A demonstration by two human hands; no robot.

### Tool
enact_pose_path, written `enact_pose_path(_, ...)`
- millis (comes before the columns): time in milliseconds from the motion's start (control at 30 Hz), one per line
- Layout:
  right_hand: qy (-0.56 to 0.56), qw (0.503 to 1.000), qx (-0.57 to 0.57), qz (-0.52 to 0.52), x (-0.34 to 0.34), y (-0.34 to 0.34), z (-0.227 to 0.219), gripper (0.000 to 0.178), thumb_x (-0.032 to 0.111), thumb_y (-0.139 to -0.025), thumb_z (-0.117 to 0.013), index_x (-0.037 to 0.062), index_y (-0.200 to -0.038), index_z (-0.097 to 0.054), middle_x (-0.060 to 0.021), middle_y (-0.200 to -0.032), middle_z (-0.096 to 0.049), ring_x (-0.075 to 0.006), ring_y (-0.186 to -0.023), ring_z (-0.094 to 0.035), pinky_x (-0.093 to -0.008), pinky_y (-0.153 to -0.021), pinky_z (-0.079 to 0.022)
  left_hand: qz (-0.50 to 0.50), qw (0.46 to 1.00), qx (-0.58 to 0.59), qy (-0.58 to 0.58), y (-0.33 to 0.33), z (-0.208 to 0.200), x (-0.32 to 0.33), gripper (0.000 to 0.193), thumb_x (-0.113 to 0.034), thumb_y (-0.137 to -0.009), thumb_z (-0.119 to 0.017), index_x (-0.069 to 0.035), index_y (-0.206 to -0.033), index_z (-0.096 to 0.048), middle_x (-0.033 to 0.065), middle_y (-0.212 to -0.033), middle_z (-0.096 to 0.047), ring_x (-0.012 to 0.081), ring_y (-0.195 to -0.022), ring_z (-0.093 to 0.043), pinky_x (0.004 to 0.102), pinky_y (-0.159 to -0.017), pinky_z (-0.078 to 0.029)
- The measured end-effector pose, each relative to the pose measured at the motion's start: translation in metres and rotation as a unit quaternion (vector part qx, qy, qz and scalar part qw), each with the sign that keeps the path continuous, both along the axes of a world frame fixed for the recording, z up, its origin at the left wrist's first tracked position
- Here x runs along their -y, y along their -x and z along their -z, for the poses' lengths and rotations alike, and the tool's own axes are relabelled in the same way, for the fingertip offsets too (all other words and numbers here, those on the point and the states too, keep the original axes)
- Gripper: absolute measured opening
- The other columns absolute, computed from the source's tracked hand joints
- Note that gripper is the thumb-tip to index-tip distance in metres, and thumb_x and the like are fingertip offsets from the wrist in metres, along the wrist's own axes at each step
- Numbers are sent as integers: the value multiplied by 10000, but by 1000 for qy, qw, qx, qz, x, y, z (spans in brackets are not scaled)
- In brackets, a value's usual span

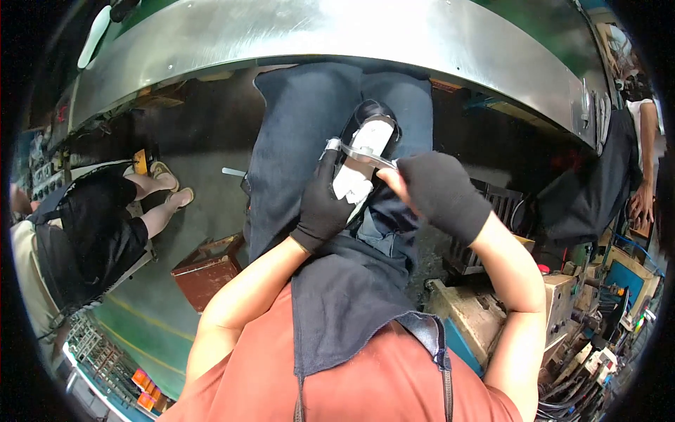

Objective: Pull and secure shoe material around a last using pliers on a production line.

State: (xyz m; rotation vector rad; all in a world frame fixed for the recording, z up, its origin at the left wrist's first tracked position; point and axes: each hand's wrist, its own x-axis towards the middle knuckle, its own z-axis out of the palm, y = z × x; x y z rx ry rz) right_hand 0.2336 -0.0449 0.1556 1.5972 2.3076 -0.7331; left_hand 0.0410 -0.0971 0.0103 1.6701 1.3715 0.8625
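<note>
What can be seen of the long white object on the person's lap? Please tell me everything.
The long white object looks papery, with crumpled white material at its near end and glossy black strap-like parts around its far end. It slants over the dark apron, far end rightward. The left hand holds its left side; a metal tool crosses it.

Shoe [378, 133] on lap [299, 126], bench [316, 32] ahead; box [205, 281] on floor [218, 200] at left, machine [460, 313] at right.

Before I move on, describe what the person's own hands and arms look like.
The left hand and right hand wear black gloves; the right one leaves a digit partly uncovered. Something pale covers a left fingertip. Both forearms are bare below short, rust-red sleeves.
</note>
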Motion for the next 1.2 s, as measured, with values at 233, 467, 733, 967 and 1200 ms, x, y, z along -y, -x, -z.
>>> enact_pose_path(233, 47, 984, -153, 76, 15, -42, 55, 424, 430, -969, -556, 19, -897, -635, -139, -797, -677, -279, -692, -688, -383, -587, -511, 66, 876, 323, 352, -8, -29, -43, 589, -253, -997, -510, 23, -1472, -299, 267, -1432, -433, 366, -1343, -427, 388, -1104, -341)
enact_pose_path(467, 89, 992, -84, -8, -3, -78, 7, 490, 465, -962, -518, 14, -820, -646, -247, -795, -631, -438, -712, -615, -482, -621, -476, -9, 992, -113, 47, -21, -29, -52, 680, -324, -926, -548, 17, -1441, -264, 342, -1316, -474, 500, -1103, -551, 513, -896, -481)
enact_pose_path(733, -34, 914, -397, 79, 40, -17, 10, 425, 405, -976, -522, -1, -911, -630, -274, -834, -623, -411, -827, -633, -443, -676, -479, 54, 997, 19, 57, 9, -15, -18, 860, -281, -867, -681, 3, -1511, -186, 282, -1465, -381, 415, -1355, -395, 439, -1093, -357)
enact_pose_path(967, 208, 913, -240, 254, 84, -25, 56, 511, 446, -1005, -466, -31, -960, -642, -211, -730, -617, -257, -687, -622, -387, -654, -465, -72, 696, 546, 461, 27, -25, 40, 531, -393, -1057, -350, -23, -1436, -389, 133, -1362, -519, 216, -1244, -505, 316, -1063, -373)
enact_pose_path(1200, 206, 925, -227, 226, 65, -27, 7, 444, 419, -993, -502, 2, -939, -642, -222, -761, -625, -320, -681, -644, -392, -636, -469, -47, 986, 132, 89, -4, -20, 25, 429, -355, -1005, -484, 10, -1229, -505, 172, -1134, -628, 256, -1059, -618, 362, -912, -476)
